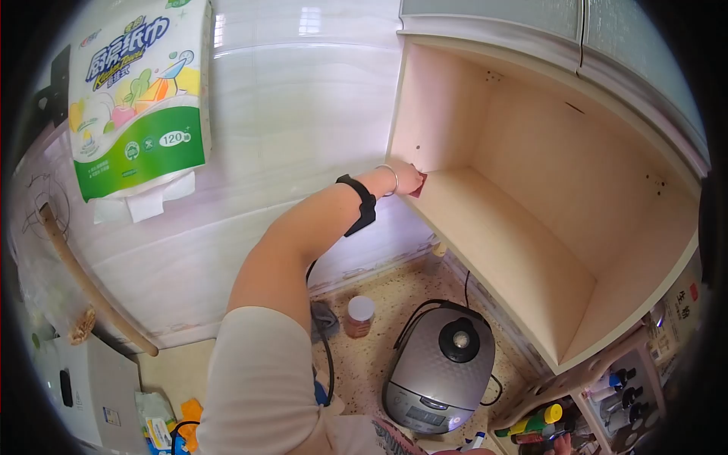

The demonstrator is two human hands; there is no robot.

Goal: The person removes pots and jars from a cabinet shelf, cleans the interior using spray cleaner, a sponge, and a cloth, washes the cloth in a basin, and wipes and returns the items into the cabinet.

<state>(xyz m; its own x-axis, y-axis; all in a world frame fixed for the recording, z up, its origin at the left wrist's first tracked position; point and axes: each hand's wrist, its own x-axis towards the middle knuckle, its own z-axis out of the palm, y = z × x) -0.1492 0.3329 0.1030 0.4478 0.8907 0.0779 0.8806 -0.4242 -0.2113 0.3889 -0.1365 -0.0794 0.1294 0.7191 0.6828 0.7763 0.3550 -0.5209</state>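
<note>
Cabinet (523, 220): open-fronted, right of left grip
Rice cooker (440, 368): on desk (379, 292), below left grip
Left grip (407, 179): closed on red pad
Jar (360, 317): left of cooker
Right grip (562, 444): near bottles (540, 419); state cannot be told
Red pad (418, 188): at cabinet's left front edge

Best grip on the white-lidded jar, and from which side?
I'd take the jar from above, fingers around its body just under the white lid: it's upright, looks round, top uncovered. Grey cloth crowds its left; rice cooker sits farther off.
</note>
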